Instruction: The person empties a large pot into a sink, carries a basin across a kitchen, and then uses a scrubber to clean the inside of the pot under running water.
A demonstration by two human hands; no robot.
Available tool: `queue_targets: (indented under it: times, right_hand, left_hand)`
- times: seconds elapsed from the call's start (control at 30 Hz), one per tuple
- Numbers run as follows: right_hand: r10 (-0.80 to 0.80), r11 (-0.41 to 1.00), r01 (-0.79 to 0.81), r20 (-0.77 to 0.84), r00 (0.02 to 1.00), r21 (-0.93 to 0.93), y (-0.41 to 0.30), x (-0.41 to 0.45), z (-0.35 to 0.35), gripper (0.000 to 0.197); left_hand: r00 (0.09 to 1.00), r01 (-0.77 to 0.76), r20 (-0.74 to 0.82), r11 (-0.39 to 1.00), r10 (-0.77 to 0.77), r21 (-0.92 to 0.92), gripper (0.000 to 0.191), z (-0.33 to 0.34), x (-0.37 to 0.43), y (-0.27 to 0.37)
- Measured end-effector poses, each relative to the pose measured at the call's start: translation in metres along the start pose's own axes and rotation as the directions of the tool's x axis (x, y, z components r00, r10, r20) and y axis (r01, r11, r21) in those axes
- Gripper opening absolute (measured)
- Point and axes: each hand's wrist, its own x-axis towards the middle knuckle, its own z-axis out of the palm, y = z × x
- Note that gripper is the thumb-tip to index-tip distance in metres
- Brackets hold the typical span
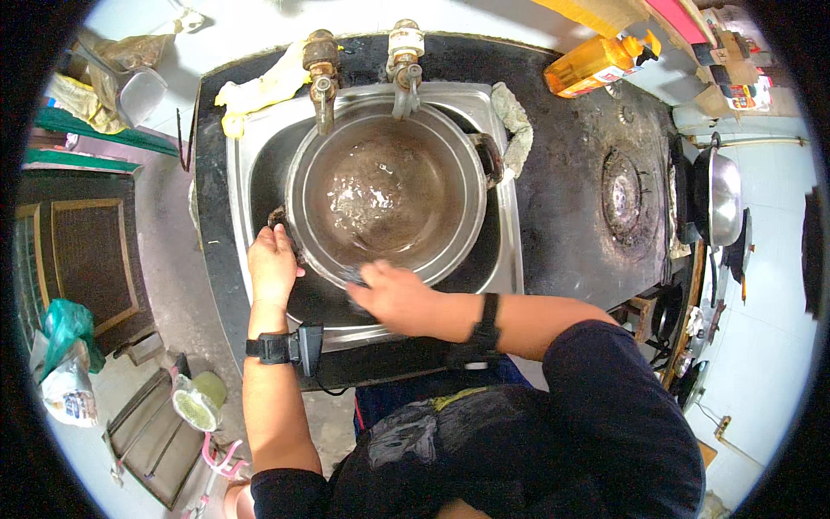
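A large, worn metal pot (447, 175) rests in the stainless steel sink (509, 259), its wet inside catching bright glints. My left hand (272, 256) grips the dark handle (277, 216) on the pot's left side. At the near rim, my right hand (395, 295) is blurred by motion. Its fingers close on a dark grey scrubber (356, 277), perhaps metal wool, pressed to the rim; most of it is hidden. The opposite handle (489, 161) points right. Two taps (322, 84) (406, 68) reach over the pot's far edge, and no stream of water shows.
A yellow cloth (262, 91) lies behind the sink at left, a grey rag (515, 130) on its right edge. An orange pump bottle (587, 68) stands at the back right, beyond it a stove burner (622, 191). Pans (723, 191) hang on the right wall.
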Motion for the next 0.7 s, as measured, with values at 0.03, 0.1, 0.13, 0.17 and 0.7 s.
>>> queue_targets:
  times: [0.03,0.1,0.13,0.17,0.7]
  right_hand:
    - [0.001,0.999,0.004,0.103,0.995,-0.05,0.007,-0.018,-0.012,0.031]
    - [0.012,0.98,0.019,0.153,0.988,-0.196,0.03,-0.047,-0.032,0.028]
    - [0.043,0.963,0.023,0.239,0.97,-0.268,0.044,-0.054,-0.049,0.025]
    - [0.083,0.94,0.031,0.319,0.944,-0.338,0.059,-0.055,-0.068,0.022]
    - [0.127,0.887,0.011,0.267,0.955,-0.462,0.111,0.05,-0.039,0.015]
  left_hand:
    - [1.0,-0.004,0.007,1.0,0.004,-0.009,0.031,0.002,0.002,-0.001]
    - [1.0,-0.004,-0.005,1.0,0.004,-0.03,0.031,0.003,0.001,-0.005]
    - [1.0,-0.006,-0.003,1.0,0.006,-0.013,0.031,0.002,0.001,-0.004]
    - [1.0,-0.008,-0.002,1.0,0.008,-0.018,0.031,0.002,0.001,-0.003]
    - [1.0,-0.014,-0.012,0.999,0.013,-0.03,0.029,0.002,-0.002,-0.001]
